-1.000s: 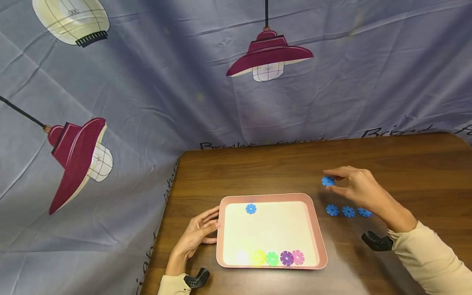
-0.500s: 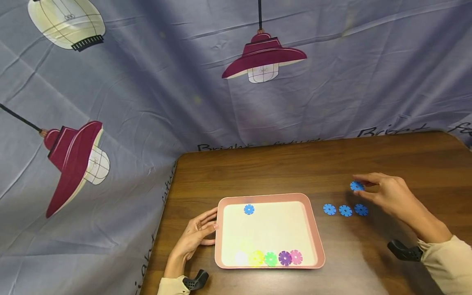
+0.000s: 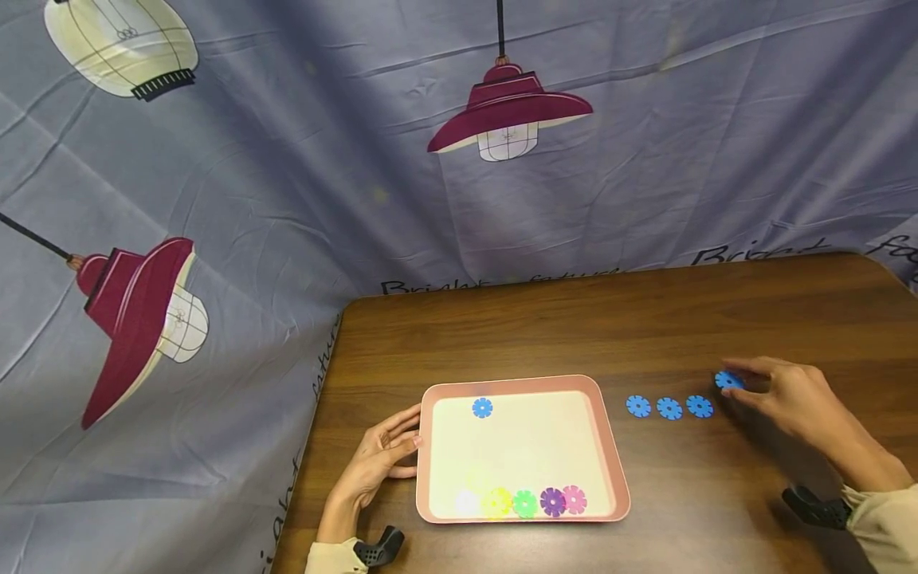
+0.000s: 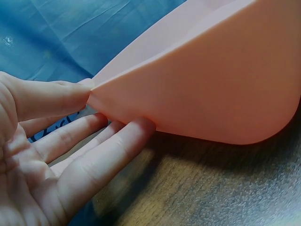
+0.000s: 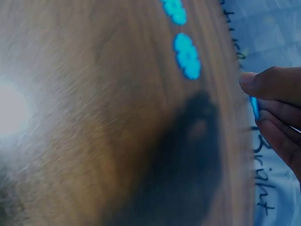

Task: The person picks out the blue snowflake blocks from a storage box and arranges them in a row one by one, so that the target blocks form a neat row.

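Note:
A pink tray (image 3: 610,446) with a pale inside lies on the wooden table. My left hand (image 3: 373,461) holds its left side, thumb at the rim and the fairly straight fingers (image 4: 101,165) low against the outer wall. In the tray, one blue notched disc (image 3: 482,407) sits near the far edge. Along the near edge lie yellow (image 3: 497,502), green (image 3: 525,504), purple (image 3: 553,502) and pink (image 3: 574,500) discs; glare hides part of that row. My right hand (image 3: 799,399) pinches another blue notched disc (image 3: 728,380), seen edge-on in the right wrist view, above the table.
Right of the tray, three blue discs form a row: left (image 3: 638,406), middle (image 3: 669,409) and right (image 3: 699,406). A grey-blue curtain (image 3: 344,183) printed with lamps hangs behind and left of the table (image 3: 516,335). Black wrist devices are on both wrists.
My right hand has carried its blue disc rightward and a little nearer, past the row's right end. The left hand stays at the tray; the view has shifted slightly.

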`<state>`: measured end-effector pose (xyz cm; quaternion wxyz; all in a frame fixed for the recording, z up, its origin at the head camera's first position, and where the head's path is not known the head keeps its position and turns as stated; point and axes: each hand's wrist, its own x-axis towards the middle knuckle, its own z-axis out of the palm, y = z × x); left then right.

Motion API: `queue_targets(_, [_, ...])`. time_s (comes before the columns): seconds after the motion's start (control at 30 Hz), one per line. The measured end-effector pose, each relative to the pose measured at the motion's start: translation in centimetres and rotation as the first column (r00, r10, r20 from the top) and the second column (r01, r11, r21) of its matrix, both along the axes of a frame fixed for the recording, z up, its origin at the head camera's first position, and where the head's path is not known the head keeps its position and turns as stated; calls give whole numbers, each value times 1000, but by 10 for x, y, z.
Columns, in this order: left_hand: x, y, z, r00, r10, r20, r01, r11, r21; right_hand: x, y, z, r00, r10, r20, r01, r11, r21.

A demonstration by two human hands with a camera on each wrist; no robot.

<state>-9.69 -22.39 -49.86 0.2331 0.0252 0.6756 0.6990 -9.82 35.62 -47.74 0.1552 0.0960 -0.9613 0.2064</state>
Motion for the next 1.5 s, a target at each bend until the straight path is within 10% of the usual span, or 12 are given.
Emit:
queue_targets(0.53, [0, 2, 2, 1000, 15, 6, -15, 1000, -5, 14, 5, -27, 998, -19, 67, 19, 1000, 2])
queue_targets(1.5, [0, 1, 1, 1000, 17, 7, -17, 1000, -4, 16, 5, -32, 999, -27, 40, 28, 1000, -5])
